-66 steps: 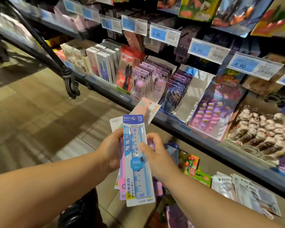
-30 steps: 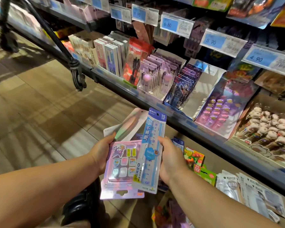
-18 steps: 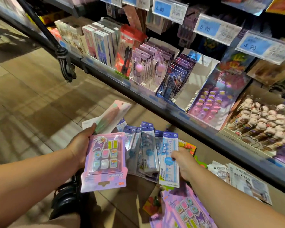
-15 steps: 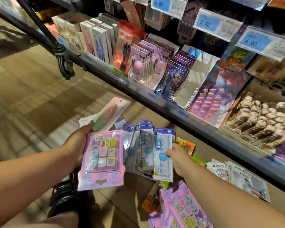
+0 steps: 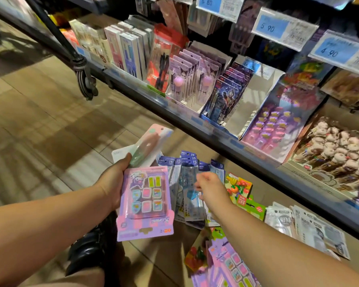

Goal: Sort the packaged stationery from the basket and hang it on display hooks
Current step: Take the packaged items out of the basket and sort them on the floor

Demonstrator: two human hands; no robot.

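Your left hand (image 5: 112, 183) is clamped round a small stack, with one purple eraser card (image 5: 145, 201) in front. One pink-and-green pouch pack (image 5: 148, 149) fans out behind it under your thumb, and one white card (image 5: 118, 152) peeks out beside that. Your right hand (image 5: 210, 189) hovers over the ruler packs (image 5: 190, 195) fanned on the floor (image 5: 39, 125), fingers loosely curled and blurred, so I can't tell whether it pinches one. I count six blue tops in that fan, but they overlap, so call it rough. Just right of your wrist lie one fruit-print pack (image 5: 238, 185) and one green pack (image 5: 251, 206), touching. Under your right forearm more purple eraser cards (image 5: 230, 264) are heaped at the bottom edge; I can't make out how many. Further right there's a pile of white sachets (image 5: 298, 224). Above it all the shelf (image 5: 195, 122) carries its display boxes, and three price tags (image 5: 274, 27) read clearly — 6.80, 5.90, 4.90
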